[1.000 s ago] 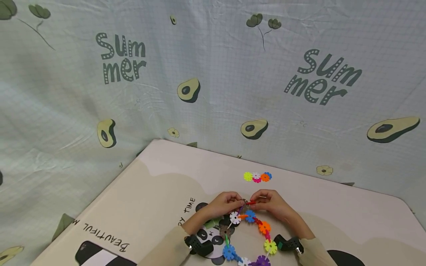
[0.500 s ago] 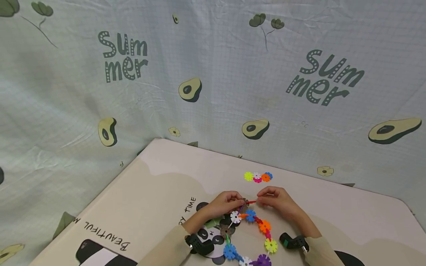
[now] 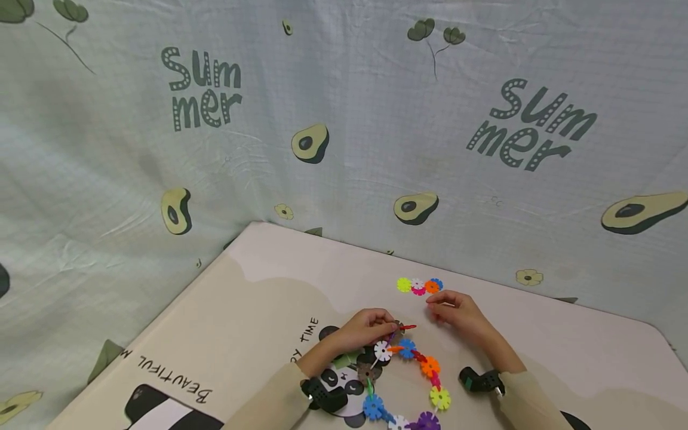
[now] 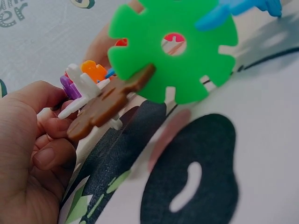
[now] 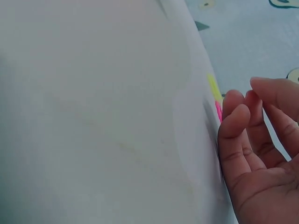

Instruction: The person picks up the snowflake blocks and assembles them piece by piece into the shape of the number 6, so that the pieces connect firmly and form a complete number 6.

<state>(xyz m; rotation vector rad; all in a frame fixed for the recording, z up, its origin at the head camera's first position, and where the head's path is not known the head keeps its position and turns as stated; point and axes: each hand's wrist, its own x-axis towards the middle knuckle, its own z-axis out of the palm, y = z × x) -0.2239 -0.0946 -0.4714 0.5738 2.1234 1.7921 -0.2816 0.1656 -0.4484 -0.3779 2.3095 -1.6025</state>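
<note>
My left hand (image 3: pixel 368 328) pinches the top end of a chain of notched plastic discs, by a brown disc (image 3: pixel 399 328) with a red disc (image 3: pixel 409 327) slotted edge-on into it. From there the chain runs down into a ring: white (image 3: pixel 383 350), blue (image 3: pixel 407 349), orange (image 3: pixel 430 366), yellow (image 3: pixel 440 398) and purple (image 3: pixel 429 421) discs among others. The left wrist view has a green disc (image 4: pixel 205 51) and a brown disc (image 4: pixel 110 102) close up. My right hand (image 3: pixel 457 310) holds nothing, fingers loosely bent, just below a small group of loose discs.
Loose yellow (image 3: pixel 404 285), pink (image 3: pixel 418 291), orange (image 3: pixel 432 287) and blue discs lie near the table's back edge. A printed cloth (image 3: pixel 344 119) hangs behind the table (image 3: pixel 258 280). Panda drawings and lettering cover part of the tabletop.
My right hand has let go of the red disc and moved up and right, toward the loose discs. The left hand keeps its grip on the chain.
</note>
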